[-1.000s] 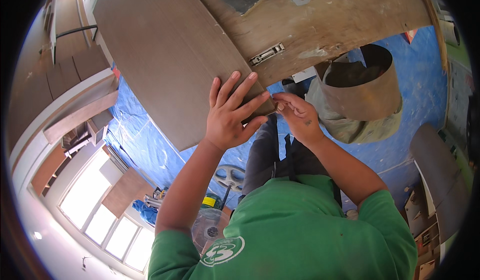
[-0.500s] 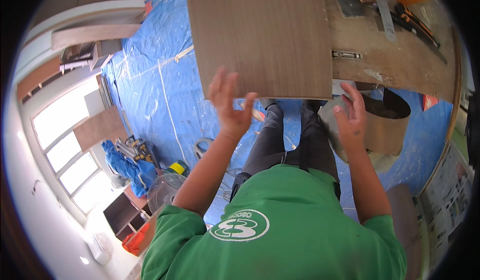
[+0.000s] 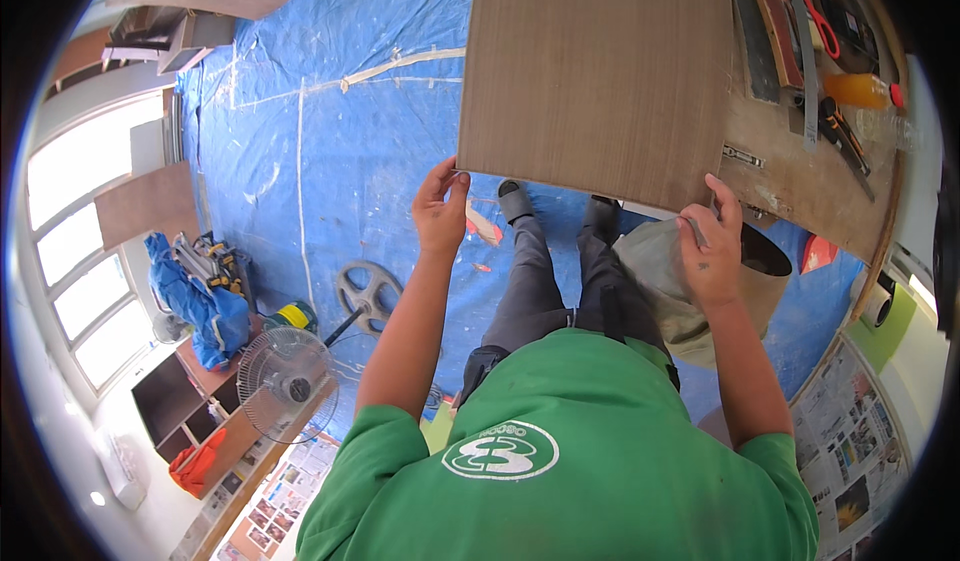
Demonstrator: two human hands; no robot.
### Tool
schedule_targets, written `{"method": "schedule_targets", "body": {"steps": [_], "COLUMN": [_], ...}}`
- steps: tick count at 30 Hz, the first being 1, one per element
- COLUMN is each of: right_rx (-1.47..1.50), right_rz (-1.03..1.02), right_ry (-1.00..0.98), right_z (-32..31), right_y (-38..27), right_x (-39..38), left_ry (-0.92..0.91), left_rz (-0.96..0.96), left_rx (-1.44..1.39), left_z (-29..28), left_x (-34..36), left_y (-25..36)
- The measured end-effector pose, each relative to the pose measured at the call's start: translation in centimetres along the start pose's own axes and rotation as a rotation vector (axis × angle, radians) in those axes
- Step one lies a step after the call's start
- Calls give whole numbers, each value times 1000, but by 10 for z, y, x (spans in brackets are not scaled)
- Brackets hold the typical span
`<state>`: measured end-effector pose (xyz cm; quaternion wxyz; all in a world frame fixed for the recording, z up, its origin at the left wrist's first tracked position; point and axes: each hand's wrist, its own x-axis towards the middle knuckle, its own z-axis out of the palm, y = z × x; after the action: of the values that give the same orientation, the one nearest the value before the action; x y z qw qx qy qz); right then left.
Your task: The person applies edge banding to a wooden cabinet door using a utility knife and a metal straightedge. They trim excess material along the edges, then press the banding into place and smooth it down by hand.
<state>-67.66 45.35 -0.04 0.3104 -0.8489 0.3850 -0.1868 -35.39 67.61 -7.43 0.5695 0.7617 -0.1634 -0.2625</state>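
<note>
A flat brown wood-grain board (image 3: 600, 71) lies in front of me, partly over the workbench, its left part reaching out over the floor. At its near left corner, my left hand (image 3: 440, 211) pinches the edge between thumb and fingers. My right hand (image 3: 712, 251) is at the near right corner with bent fingers on the edge; part of its grip is hidden. Just right of the board, a metal hinge (image 3: 745, 158) rests on the bench.
On the workbench (image 3: 800, 186) lie a metal ruler (image 3: 808, 91), a utility knife (image 3: 845, 141), red-handled scissors (image 3: 822, 29) and an orange drink bottle (image 3: 858, 91). Below stands a round bin (image 3: 768, 286). Blue sheeting (image 3: 260, 211) covers the floor; a fan (image 3: 290, 386) stands left.
Both hands have gone from open beside the board to its two near corners. The view has shifted, and the board now appears farther right and slightly turned.
</note>
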Motion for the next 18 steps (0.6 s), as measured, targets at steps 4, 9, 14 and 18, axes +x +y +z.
{"method": "schedule_targets", "body": {"steps": [4, 9, 14, 18], "right_rx": [-140, -198, -92, -235], "right_rz": [-39, -148, -330, -501], "right_ry": [-18, -53, -125, -82], "right_z": [-1, 7, 84, 142], "right_y": [-7, -53, -92, -96], "right_x": [4, 36, 120, 183], "left_ry": [8, -99, -168, -161], "left_rz": [155, 383, 472, 510], "left_rx": [268, 428, 384, 349], "left_z": [-7, -23, -31, -35], "left_x": [9, 26, 38, 42], "left_y": [0, 17, 4, -4]}}
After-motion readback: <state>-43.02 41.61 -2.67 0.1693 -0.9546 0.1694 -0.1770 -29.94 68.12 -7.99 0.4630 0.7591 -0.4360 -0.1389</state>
